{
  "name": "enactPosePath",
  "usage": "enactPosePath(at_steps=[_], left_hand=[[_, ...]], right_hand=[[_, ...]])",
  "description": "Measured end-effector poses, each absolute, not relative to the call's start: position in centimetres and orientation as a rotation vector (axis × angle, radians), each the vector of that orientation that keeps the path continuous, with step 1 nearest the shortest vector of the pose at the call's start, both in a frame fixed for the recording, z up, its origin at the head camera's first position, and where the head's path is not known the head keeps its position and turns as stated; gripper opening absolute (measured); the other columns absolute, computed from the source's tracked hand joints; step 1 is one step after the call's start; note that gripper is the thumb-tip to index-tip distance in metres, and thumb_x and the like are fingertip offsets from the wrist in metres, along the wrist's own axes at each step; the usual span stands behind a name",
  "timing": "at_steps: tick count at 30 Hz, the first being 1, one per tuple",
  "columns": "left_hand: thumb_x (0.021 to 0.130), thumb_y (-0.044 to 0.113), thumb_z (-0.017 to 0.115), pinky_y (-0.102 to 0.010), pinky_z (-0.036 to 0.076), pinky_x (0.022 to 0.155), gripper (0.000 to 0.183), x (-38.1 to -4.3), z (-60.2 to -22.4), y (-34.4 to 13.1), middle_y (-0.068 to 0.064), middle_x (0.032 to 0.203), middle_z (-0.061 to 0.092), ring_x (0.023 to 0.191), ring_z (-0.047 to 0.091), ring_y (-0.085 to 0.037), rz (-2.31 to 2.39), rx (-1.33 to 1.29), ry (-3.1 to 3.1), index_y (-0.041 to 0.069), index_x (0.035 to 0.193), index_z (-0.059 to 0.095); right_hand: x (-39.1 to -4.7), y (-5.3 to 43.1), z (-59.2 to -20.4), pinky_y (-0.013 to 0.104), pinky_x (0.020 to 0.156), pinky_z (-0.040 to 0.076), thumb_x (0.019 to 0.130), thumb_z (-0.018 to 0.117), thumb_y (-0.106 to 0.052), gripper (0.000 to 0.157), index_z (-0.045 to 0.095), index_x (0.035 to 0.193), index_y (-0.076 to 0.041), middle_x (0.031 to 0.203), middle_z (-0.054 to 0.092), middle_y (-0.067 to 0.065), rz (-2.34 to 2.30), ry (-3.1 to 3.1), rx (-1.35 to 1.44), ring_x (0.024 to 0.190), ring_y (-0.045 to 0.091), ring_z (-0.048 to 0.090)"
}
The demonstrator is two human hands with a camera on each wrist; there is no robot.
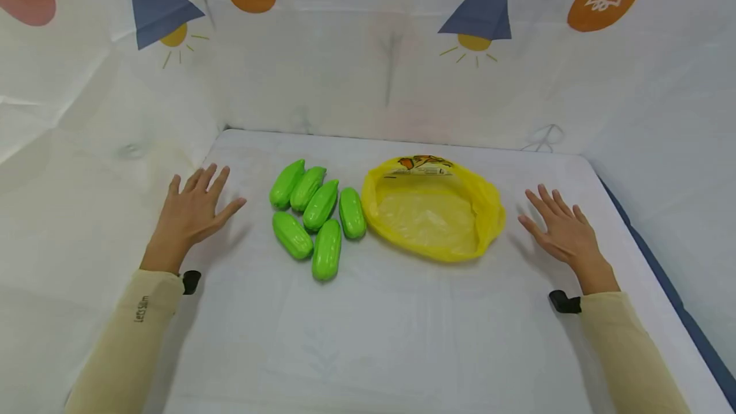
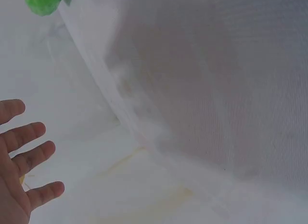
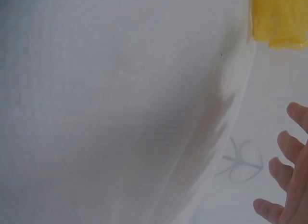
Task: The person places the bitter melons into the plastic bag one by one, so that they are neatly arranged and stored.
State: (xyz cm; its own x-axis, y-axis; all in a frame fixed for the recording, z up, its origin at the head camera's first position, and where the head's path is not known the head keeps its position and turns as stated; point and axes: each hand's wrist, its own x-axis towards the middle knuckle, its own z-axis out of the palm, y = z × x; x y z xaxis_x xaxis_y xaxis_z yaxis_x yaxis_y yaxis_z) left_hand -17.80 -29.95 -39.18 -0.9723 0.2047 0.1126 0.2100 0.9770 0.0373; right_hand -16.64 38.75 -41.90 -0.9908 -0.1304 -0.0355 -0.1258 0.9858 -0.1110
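Several shiny green vegetables shaped like short cucumbers (image 1: 326, 250) lie in a cluster left of the middle in the head view. Beside them on the right, a yellow plastic bag (image 1: 489, 219) stands with its mouth spread wide and a printed patch on its far rim. My left hand (image 1: 194, 213) is held left of the vegetables, fingers spread and holding nothing. To the right of the bag, my right hand (image 1: 560, 232) also has its fingers spread, with nothing in it. One green vegetable (image 2: 43, 2) shows at the top of the left wrist view, and the bag (image 3: 279, 19) at the top of the right wrist view.
The white table (image 1: 368, 331) carries all of this. Behind it rises a white cloth (image 1: 322, 75) printed with lamps and orange bulbs, and white sheets close in both sides. A dark blue edge (image 1: 661, 267) runs along the table's right side.
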Motion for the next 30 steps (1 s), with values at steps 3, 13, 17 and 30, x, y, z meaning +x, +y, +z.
enactPosePath(at_steps=[3, 13, 17, 30], left_hand=[[0.098, 0.060, 0.041, -0.069, 0.019, 0.111, 0.080, -17.6, -39.3, -29.6, -0.025, 0.153, 0.034, 0.137, 0.033, -0.045, -0.098, -0.348, -2.977, 0.005, 0.154, 0.028], [0.095, 0.050, 0.056, -0.060, 0.035, 0.104, 0.072, -16.6, -39.8, -27.7, -0.024, 0.137, 0.050, 0.124, 0.047, -0.044, -0.171, -0.514, -2.797, -0.003, 0.143, 0.044], [0.094, 0.051, 0.056, -0.059, 0.039, 0.101, 0.072, -16.2, -40.0, -27.0, -0.024, 0.133, 0.053, 0.121, 0.051, -0.043, -0.164, -0.584, -2.746, -0.003, 0.140, 0.047], [0.094, 0.075, 0.019, -0.056, 0.046, 0.096, 0.095, -14.6, -40.8, -24.0, -0.023, 0.127, 0.059, 0.116, 0.056, -0.040, -0.195, -0.847, -2.578, -0.005, 0.136, 0.051]], right_hand=[[-16.8, 38.4, -41.8, 0.069, 0.115, 0.006, 0.101, 0.036, -0.056, 0.074, 0.008, 0.159, -0.022, 0.164, 0.004, 0.015, -0.170, 3.088, -0.208, 0.150, 0.041, 0.004], [-17.9, 37.2, -41.7, 0.070, 0.111, 0.019, 0.102, 0.035, -0.054, 0.071, 0.015, 0.158, -0.016, 0.157, 0.025, 0.025, -0.176, 3.092, -0.213, 0.138, 0.052, 0.029], [-18.3, 36.5, -41.7, 0.071, 0.107, 0.026, 0.102, 0.032, -0.057, 0.073, 0.018, 0.157, -0.012, 0.155, 0.029, 0.028, -0.249, 3.047, -0.203, 0.134, 0.054, 0.033], [-20.8, 34.8, -41.8, 0.072, 0.111, 0.014, 0.101, 0.021, -0.062, 0.078, 0.011, 0.158, -0.010, 0.159, 0.017, 0.027, -0.683, 2.777, -0.095, 0.143, 0.053, 0.016]])
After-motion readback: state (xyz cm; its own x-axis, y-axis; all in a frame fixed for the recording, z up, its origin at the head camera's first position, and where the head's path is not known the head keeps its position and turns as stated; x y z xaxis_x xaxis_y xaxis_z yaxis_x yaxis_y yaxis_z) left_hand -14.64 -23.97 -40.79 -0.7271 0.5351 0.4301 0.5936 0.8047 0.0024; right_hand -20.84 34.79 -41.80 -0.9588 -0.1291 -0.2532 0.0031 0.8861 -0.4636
